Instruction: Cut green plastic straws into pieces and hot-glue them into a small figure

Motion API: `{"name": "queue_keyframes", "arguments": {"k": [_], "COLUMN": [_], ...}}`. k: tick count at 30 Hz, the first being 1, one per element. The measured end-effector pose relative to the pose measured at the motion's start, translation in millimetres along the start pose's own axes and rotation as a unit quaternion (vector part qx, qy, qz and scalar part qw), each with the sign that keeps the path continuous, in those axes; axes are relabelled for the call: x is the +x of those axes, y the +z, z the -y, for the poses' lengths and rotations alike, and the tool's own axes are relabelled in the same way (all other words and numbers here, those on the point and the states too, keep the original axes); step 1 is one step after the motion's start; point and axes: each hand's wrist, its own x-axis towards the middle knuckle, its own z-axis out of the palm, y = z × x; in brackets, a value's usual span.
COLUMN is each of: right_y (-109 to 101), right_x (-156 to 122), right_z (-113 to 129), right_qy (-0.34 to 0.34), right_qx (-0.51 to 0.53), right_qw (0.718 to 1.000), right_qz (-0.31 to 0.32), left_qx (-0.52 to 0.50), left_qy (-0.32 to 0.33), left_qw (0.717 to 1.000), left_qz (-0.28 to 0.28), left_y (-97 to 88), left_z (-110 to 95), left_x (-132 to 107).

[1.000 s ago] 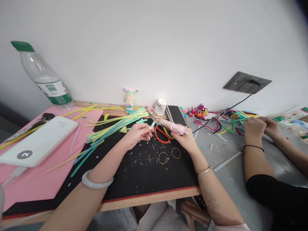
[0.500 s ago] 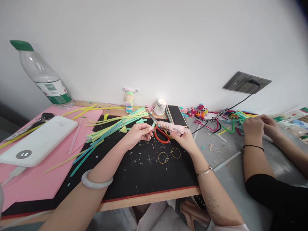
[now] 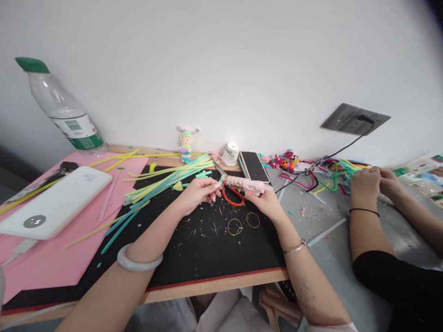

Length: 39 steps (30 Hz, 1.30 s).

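Observation:
My left hand pinches a small light-green piece of pipe cleaner between thumb and fingertips. Wrapped around a pink glue gun, my right hand holds it with the nozzle pointing left, right up by the green piece; whether they touch I cannot tell. Under the gun lies a pair of scissors with orange handles, its blades partly visible behind my fingertips. Left of my left hand spreads a bundle of yellow, green and blue pipe cleaners.
A black mat with scraps and two rubber bands covers the table. Around it are a power bank, a bottle, a small doll, a paper cup and a phone. At right, another person's hands work with pipe cleaners.
The glue gun has shifted slightly, and its nozzle end sits a little closer to the green piece. My left hand has hardly moved.

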Motion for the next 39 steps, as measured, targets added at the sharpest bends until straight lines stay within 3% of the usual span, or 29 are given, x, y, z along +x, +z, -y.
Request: {"name": "queue_keyframes", "arguments": {"k": [6,13,18,24,30,35,39], "right_y": [-2.8,-1.2,-0.7,-1.1,-2.4,-1.4,-1.7], "right_x": [-0.7,-2.0,-1.8,-2.0,-2.4,-2.0,-2.0], "right_z": [-3.2,-1.0,0.4,-1.1,-2.6,-3.2,-2.8], "right_qy": [0.027,0.003,0.026,-0.002,0.005,0.003,0.021], "right_qx": [-0.037,0.005,-0.009,-0.005,-0.014,-0.007,-0.023], "right_qw": [0.996,1.000,0.999,1.000,0.999,1.000,0.999], "right_qz": [-0.071,0.009,-0.031,0.001,-0.031,0.007,-0.036], "left_qx": [-0.007,-0.005,-0.005,-0.004,-0.003,0.002,0.003], "left_qy": [0.002,0.005,0.002,0.006,0.002,-0.004,-0.007], "left_qw": [1.000,1.000,1.000,1.000,1.000,1.000,1.000], "left_qz": [0.007,0.004,0.002,0.006,0.006,0.008,0.003], "left_y": [-0.2,-1.1,-1.1,-1.7,-1.5,-1.2,-1.1], "left_z": [0.3,1.6,1.6,2.1,1.6,1.3,0.9], "left_x": [0.0,0.9,1.2,0.8,0.6,0.9,0.9]}}
